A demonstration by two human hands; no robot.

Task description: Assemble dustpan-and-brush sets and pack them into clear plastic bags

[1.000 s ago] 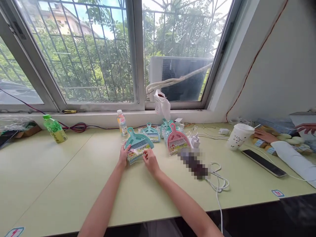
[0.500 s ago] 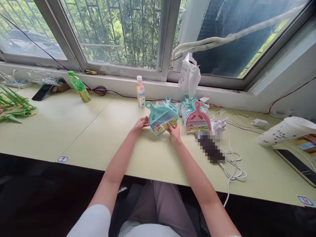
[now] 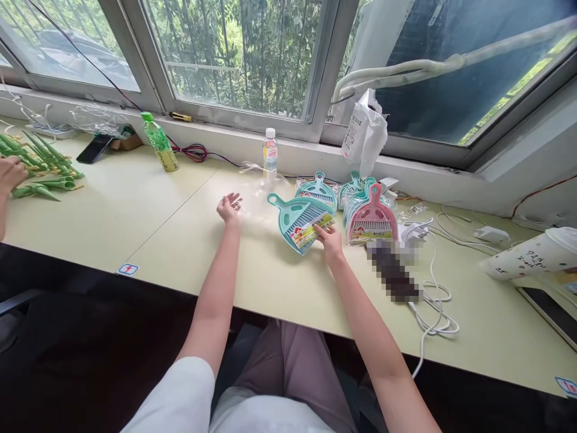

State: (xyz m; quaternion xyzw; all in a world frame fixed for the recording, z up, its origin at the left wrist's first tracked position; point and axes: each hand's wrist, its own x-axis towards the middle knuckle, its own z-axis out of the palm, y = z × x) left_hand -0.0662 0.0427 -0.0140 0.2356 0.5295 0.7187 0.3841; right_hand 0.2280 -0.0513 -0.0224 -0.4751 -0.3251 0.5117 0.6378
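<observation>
My right hand (image 3: 330, 240) grips the right edge of a teal toy dustpan (image 3: 288, 211), its thumb over the printed label of the brush set in it. The dustpan is held tilted above the table. Off to its left, my left hand (image 3: 229, 207) is closed on a clear plastic bag (image 3: 259, 195), which is blurred and spreads toward the dustpan's handle. Behind stand another teal dustpan (image 3: 318, 187) and a row of wrapped ones with a pink dustpan (image 3: 373, 211) in front.
A clear bottle (image 3: 270, 153) and a green bottle (image 3: 160, 143) stand by the window sill. At right lie a pixelated dark object (image 3: 394, 273), white cables (image 3: 444, 313), a white cup (image 3: 532, 252) and a phone (image 3: 550, 310). Another person's hand (image 3: 11, 173) touches green plant-like pieces (image 3: 49, 159) at far left.
My left hand has moved left, away from the dustpan, drawing the clear bag off it. My right hand still holds the dustpan. The view has shifted left, bringing another person's hand into sight.
</observation>
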